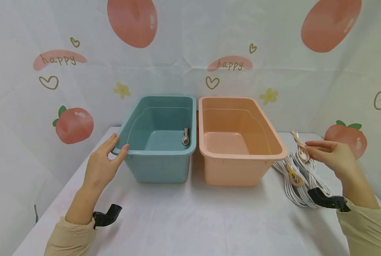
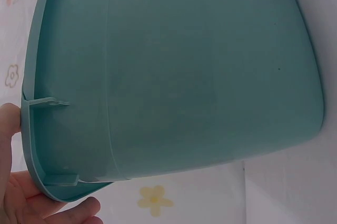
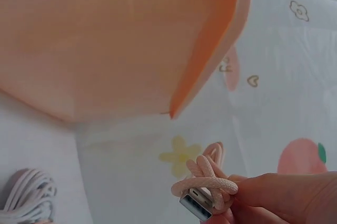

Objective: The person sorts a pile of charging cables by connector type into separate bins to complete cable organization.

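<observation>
Right grip (image 1: 336,156): narrow, thumb and fingers pinching a coiled pale pink cable (image 3: 208,183). The coil is braided and wrapped round itself; a metal USB plug (image 3: 197,206) sticks out from it, its mouth facing the right wrist camera. Cable location: in the air, to the right of the peach bin (image 1: 232,172) and, as seen from the head, over the far end of the white cables (image 1: 309,173). The right wrist view shows it apart from them.

Left grip (image 1: 102,161): fairly wide, thumb and fingers spread about the near left corner of the teal bin (image 1: 160,168), touching the rim.

White cables: looped in bundles, heaped on the desk (image 1: 209,220) just beside the peach bin. A tan cable (image 1: 296,180) with a yellow piece on it lies on the heap.

Bins: both upright, side by side, narrow gap between. Inside the teal bin, near its right wall, lies a small cable bundle (image 1: 185,139); details too small to read.

Further out: a black mount at each wrist, beige sleeves (image 1: 366,227) behind. Beyond the desk hangs a white backdrop (image 1: 177,42) printed with red fruit, hearts, yellow flowers and "happy".
</observation>
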Action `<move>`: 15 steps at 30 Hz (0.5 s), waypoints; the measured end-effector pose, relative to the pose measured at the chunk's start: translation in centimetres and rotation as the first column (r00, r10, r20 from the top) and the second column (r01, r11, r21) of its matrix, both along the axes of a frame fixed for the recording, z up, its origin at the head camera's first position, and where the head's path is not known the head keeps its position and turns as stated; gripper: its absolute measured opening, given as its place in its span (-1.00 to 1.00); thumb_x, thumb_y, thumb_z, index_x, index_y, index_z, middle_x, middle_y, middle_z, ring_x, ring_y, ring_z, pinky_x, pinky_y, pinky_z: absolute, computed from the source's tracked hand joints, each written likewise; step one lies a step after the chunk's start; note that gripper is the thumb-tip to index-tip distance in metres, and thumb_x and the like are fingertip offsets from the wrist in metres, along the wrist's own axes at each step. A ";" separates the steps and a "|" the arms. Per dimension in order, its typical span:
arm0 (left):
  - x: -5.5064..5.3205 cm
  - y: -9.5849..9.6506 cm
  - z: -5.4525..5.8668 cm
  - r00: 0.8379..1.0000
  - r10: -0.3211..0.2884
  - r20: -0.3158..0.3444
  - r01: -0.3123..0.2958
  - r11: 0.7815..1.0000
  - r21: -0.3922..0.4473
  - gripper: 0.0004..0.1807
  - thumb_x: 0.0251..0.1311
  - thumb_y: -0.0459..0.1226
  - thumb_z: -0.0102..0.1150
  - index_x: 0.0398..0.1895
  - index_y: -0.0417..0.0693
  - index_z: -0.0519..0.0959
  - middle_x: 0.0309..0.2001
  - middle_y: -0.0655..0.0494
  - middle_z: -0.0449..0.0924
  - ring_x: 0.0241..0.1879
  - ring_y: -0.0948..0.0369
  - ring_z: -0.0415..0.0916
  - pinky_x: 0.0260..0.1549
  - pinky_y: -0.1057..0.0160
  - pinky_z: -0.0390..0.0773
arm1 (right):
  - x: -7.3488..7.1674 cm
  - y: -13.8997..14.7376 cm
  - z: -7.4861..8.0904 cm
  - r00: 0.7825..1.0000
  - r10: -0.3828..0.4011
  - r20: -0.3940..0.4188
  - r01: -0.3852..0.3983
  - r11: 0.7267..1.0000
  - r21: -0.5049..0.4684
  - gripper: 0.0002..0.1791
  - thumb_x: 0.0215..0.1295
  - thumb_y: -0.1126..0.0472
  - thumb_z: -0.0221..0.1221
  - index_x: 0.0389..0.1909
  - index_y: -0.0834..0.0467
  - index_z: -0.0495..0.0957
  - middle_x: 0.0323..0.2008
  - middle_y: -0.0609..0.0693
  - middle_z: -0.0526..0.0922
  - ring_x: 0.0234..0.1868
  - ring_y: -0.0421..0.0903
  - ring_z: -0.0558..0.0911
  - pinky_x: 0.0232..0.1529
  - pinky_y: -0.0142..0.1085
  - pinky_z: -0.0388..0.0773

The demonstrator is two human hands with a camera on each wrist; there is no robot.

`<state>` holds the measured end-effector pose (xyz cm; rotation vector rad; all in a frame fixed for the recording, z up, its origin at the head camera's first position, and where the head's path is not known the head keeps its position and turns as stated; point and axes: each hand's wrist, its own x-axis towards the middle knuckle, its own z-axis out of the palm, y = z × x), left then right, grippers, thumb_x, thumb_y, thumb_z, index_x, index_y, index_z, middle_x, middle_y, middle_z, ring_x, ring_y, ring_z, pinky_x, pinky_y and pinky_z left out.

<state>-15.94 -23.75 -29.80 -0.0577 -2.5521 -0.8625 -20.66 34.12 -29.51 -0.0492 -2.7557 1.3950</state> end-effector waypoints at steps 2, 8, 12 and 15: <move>0.0 0.0 0.0 1.000 0.000 0.001 0.000 1.000 0.000 -0.34 0.29 0.00 -0.03 0.30 -0.27 0.28 0.35 -0.18 0.24 0.34 -0.18 0.18 0.18 -0.27 0.27 | -0.1 -0.4 0.6 1.000 0.009 -0.010 -0.009 1.000 -0.022 -0.79 0.24 0.04 0.18 -0.42 -0.45 0.48 -0.55 -0.60 0.57 -0.46 -0.57 0.59 -0.44 -0.72 0.46; 0.0 0.0 0.0 1.000 0.000 0.007 0.000 1.000 0.002 -0.34 0.29 0.01 -0.03 0.31 -0.27 0.28 0.35 -0.18 0.23 0.34 -0.19 0.18 0.18 -0.27 0.28 | -0.3 -1.4 2.2 1.000 0.014 -0.018 -0.015 0.997 -0.070 -0.77 0.23 0.06 0.19 -0.43 -0.45 0.49 -0.54 -0.58 0.59 -0.45 -0.56 0.60 -0.42 -0.72 0.48; 0.0 0.0 0.0 1.000 0.001 0.014 -0.001 1.000 0.004 -0.33 0.29 0.01 -0.03 0.31 -0.26 0.27 0.36 -0.18 0.22 0.35 -0.19 0.17 0.18 -0.27 0.27 | -0.5 -2.1 3.2 1.000 0.012 -0.021 -0.013 0.997 -0.074 -0.80 0.21 0.04 0.20 -0.40 -0.43 0.51 -0.54 -0.58 0.60 -0.44 -0.57 0.60 -0.42 -0.75 0.44; 0.0 0.0 0.1 1.000 0.001 0.018 -0.001 1.000 0.005 -0.33 0.29 0.02 -0.03 0.32 -0.26 0.27 0.36 -0.17 0.22 0.35 -0.18 0.16 0.19 -0.27 0.26 | -0.5 -2.5 4.0 1.000 0.006 -0.015 -0.007 0.998 -0.060 -0.85 0.20 0.00 0.21 -0.33 -0.41 0.55 -0.53 -0.60 0.61 -0.42 -0.57 0.62 -0.35 -0.74 0.46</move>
